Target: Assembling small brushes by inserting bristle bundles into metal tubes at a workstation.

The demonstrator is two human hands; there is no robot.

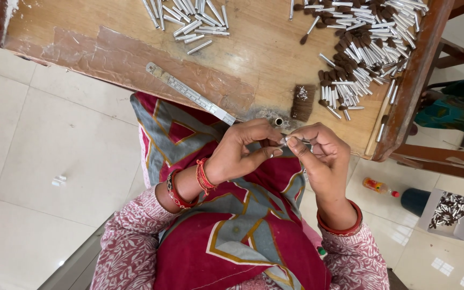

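Both hands meet just off the near edge of the wooden desk point(264, 59), above the person's lap: the left hand point(243, 153) and the right hand point(320, 156) are curled, and their fingertips pinch together one small silver tube point(284, 140). On the desk near the hands lie a metal ruler point(189, 92), a small brown brush head point(302, 102) and a short ring point(278, 122). A pile of silver tubes with brown tips point(361, 48) fills the far right corner, and a smaller group of plain tubes point(189, 19) lies at the far edge.
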